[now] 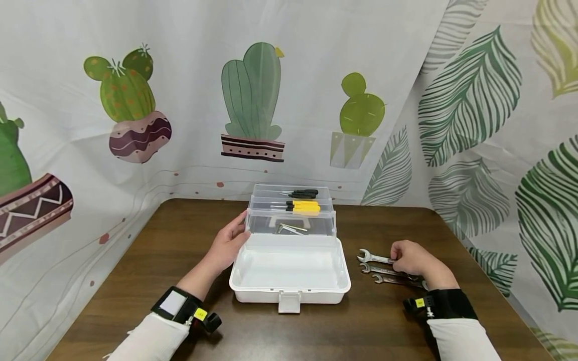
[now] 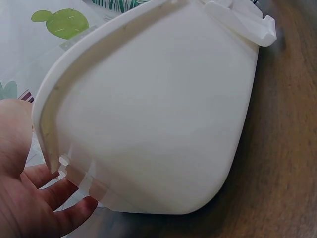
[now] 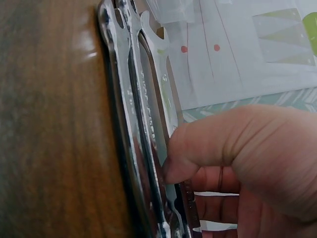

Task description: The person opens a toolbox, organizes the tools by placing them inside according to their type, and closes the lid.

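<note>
My right hand [image 1: 412, 258] pinches the farthest of three silver open-ended wrenches [image 1: 376, 257] right of the toolbox. In the right wrist view, the thumb lies against that wrench [image 3: 162, 74], with two more wrenches [image 3: 130, 99] close alongside. A white toolbox [image 1: 289, 297] stands open at the middle of the table, its bottom bin bare and its front latch hanging down. My left hand [image 1: 228, 243] rests at its back left corner, beside the raised clear trays [image 1: 262, 223]. Seen from the left wrist, the fingers [image 2: 74, 213] reach along the side of the toolbox [image 2: 158, 109].
The clear trays rise in steps behind the bin. Black-handled screwdrivers [image 1: 303, 193] lie in the top tray, yellow-handled ones [image 1: 306, 206] in the middle, hex keys [image 1: 292, 229] in the lowest. A brown wooden table [image 1: 180, 235] meets a cactus-print cloth [image 1: 189, 100] behind.
</note>
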Demonstrator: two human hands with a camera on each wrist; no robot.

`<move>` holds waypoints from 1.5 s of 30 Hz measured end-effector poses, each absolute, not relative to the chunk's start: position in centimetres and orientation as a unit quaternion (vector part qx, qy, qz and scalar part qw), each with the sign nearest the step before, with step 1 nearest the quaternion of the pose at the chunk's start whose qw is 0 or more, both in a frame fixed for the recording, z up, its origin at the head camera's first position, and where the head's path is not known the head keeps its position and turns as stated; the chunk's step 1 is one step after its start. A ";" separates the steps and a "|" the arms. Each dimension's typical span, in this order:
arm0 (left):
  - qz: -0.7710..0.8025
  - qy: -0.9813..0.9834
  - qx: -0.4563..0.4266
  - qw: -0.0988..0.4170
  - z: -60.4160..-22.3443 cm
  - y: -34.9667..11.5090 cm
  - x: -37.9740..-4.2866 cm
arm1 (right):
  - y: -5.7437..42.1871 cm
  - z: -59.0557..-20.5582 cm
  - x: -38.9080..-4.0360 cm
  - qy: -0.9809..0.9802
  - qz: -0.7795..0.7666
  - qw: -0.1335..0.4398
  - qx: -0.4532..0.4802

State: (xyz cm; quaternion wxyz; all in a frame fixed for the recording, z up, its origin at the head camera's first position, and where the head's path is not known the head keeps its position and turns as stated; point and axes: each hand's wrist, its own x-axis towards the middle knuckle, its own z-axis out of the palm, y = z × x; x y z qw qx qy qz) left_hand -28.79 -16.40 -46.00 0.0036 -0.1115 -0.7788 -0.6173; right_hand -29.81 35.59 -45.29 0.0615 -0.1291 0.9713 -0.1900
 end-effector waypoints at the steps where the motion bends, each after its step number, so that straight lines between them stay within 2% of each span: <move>1: -0.617 -0.779 -0.111 0.004 -46.0 -16.4 -28.8 | 35.6 -45.3 -29.8 0.972 -0.188 0.061 -0.129; 26: -0.623 -0.773 -0.123 0.006 -46.0 -16.4 -28.8 | 35.4 -44.0 -29.2 0.972 -0.175 0.051 -0.149; 45: -0.623 -0.772 -0.125 0.005 -45.9 -16.4 -28.8 | 33.0 -39.6 -27.5 0.953 -0.218 -0.011 -0.212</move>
